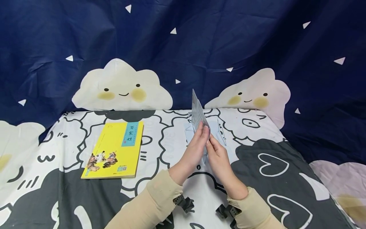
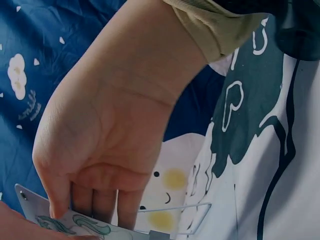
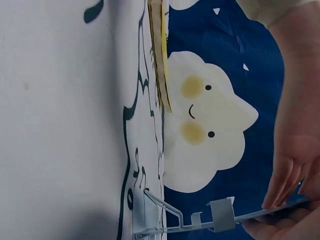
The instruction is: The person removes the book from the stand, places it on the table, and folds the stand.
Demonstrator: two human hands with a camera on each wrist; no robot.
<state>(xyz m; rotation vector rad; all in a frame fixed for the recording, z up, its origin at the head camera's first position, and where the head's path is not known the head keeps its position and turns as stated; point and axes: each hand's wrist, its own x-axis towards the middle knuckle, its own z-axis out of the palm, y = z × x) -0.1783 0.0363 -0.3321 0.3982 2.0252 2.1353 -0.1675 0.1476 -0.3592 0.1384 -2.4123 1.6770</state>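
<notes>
Sleeves (image 1: 151,197): beige.
Left hand (image 1: 190,156), right hand (image 1: 220,159): we grip a metal stand (image 1: 198,111).
Book (image 1: 114,146): yellow, toward sheet's (image 1: 251,168) far-left corner.

Yellow book (image 1: 110,144), left of the left hand (image 1: 191,154): blue panel (image 1: 132,134) on cover reads 百家姓, set vertically. Finer print alongside illegible. QR code (image 1: 124,169) at cover's lower right.

A book (image 1: 117,151) lies on the left part of the cloth (image 1: 257,178), apart from the stand (image 1: 197,111) to its right. The left hand (image 1: 190,152) is on the stand's left, the right hand (image 1: 221,162) on its right. Behind hangs a curtain (image 1: 206,38).
</notes>
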